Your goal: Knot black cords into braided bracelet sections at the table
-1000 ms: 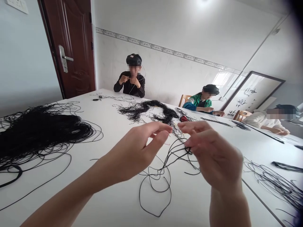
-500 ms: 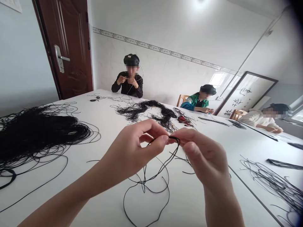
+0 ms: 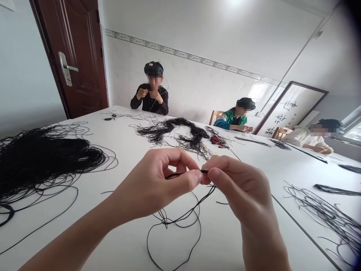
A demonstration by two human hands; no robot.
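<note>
Thin black cord [image 3: 204, 171] runs between my two hands, just above the white table. My left hand [image 3: 160, 180] pinches it between thumb and index finger. Close beside it, my right hand [image 3: 239, 188] also grips the cord, thumb against the fingers. A short, thicker-looking dark stretch shows between the two thumb tips; whether it is a knot I cannot make out. Loose strands hang below the hands and spread in loops on the table. The exact hold behind the fingers is hidden.
A large heap of black cord [image 3: 42, 162] lies left. A curved cord bundle [image 3: 183, 130] and red-handled scissors [image 3: 217, 140] lie ahead, small dark scissors [image 3: 109, 117] farther off. More cord [image 3: 324, 216] lies right. Several people sit around the table [image 3: 118, 244].
My right thumb has closed onto the cord against the fingers. The small upright loop between my hands has flattened into a short, straight stretch. The camera view has shifted slightly.
</note>
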